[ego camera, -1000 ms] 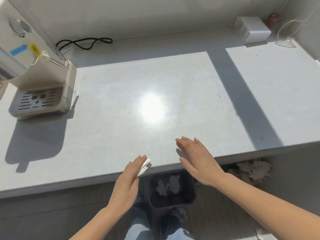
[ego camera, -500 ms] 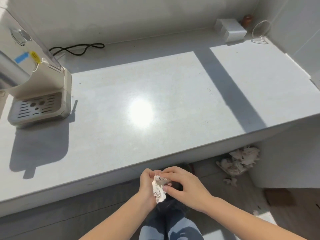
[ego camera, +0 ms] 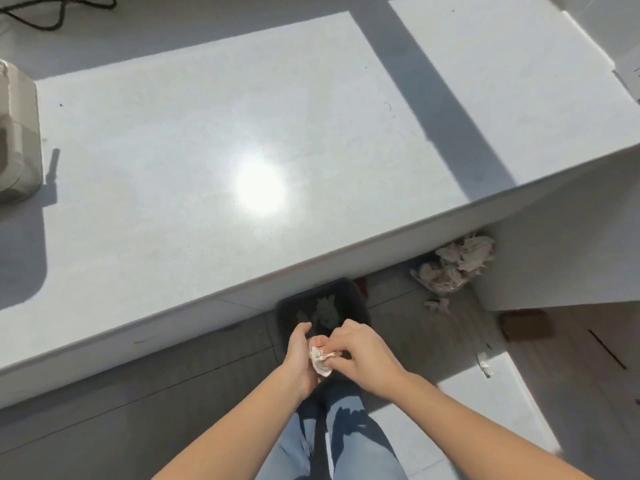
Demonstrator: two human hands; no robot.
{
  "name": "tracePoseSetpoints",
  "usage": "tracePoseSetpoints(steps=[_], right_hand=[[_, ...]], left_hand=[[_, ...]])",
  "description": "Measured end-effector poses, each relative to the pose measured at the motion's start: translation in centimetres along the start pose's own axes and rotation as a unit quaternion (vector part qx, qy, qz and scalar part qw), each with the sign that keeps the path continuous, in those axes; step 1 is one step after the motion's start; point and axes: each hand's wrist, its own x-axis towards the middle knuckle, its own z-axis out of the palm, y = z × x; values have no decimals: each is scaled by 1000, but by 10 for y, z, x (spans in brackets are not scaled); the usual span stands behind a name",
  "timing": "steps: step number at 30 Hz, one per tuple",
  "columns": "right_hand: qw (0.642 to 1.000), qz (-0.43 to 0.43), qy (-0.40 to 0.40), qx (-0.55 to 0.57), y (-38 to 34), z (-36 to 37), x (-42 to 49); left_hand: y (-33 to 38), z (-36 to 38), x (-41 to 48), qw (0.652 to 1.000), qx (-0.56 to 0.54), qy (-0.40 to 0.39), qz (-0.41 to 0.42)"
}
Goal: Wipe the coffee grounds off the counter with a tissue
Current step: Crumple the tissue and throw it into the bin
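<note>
A crumpled white tissue [ego camera: 321,359] is held between both hands, in front of me and below the counter's front edge. My left hand [ego camera: 300,358] cups it from the left and my right hand [ego camera: 364,355] pinches it from the right with bent fingers. Both hands hover just above a dark bin [ego camera: 349,299] on the floor that holds used tissues. The white counter [ego camera: 194,140] lies beyond, sunlit with a bright glare spot; a few tiny dark specks show on it at the far left and far right.
The coffee machine's base [ego camera: 17,133] stands at the counter's left edge, and a black cable [ego camera: 52,12] lies at the back. A heap of used tissues [ego camera: 457,265] sits on the floor under the counter to the right. My jeans [ego camera: 332,441] show below.
Both hands left the counter's front edge and came together below it around the tissue, crumpling it over the bin. The view tilted down and moved closer.
</note>
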Motion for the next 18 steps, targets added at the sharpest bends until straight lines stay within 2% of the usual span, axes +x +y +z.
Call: tracePoseSetpoints(steps=[3, 5, 9, 12, 13, 15, 17, 18], right_hand=[[989, 133, 23, 56, 29, 9, 6], [977, 195, 32, 85, 40, 18, 11], [955, 271, 48, 110, 50, 41, 31], [939, 313, 31, 140, 63, 52, 45], [939, 312, 15, 145, 68, 54, 50], [938, 313, -13, 147, 78, 60, 57], [933, 327, 4, 147, 82, 59, 58], [929, 339, 19, 147, 86, 61, 60]], left_hand=[[-5, -17, 17, 985, 164, -49, 34], [-10, -30, 27, 954, 279, -56, 91], [-7, -28, 53, 898, 389, 82, 189], [-1, -24, 76, 851, 466, 156, 187], [3, -25, 86, 846, 484, 163, 156], [9, -29, 106, 860, 481, 137, 100], [15, -32, 115, 876, 457, 113, 102], [17, -34, 121, 874, 462, 105, 109]])
